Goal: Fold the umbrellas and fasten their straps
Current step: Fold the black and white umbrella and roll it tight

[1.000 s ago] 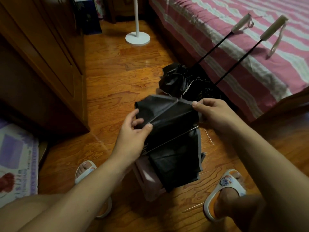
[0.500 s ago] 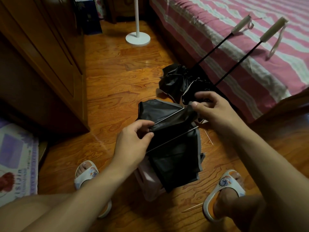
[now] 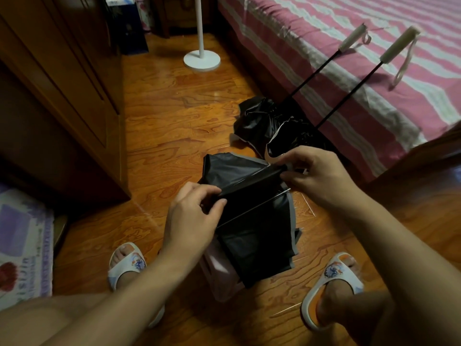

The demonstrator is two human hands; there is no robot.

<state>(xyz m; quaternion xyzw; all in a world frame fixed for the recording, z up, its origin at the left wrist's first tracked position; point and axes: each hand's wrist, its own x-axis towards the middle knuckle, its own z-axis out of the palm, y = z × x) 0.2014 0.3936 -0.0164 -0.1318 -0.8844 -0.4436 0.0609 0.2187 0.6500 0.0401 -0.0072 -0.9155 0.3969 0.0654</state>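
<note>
Pinching one pleat of the limp, light black fabric umbrella canopy (image 3: 252,221) with both hands, left (image 3: 192,218) and right (image 3: 316,176), I judge its thin metal ribs the firmer hold.

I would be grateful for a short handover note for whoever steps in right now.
Left hand: pinches the near end of a fold in the black umbrella.
Right hand: pinches the far end of the same fold.
Two more umbrellas lie bunched on the floor, their handles resting on the bed.
Done: some panels of the held one are pleated.
Left: finish pleating, fasten its strap, then fold and strap the other two.
</note>
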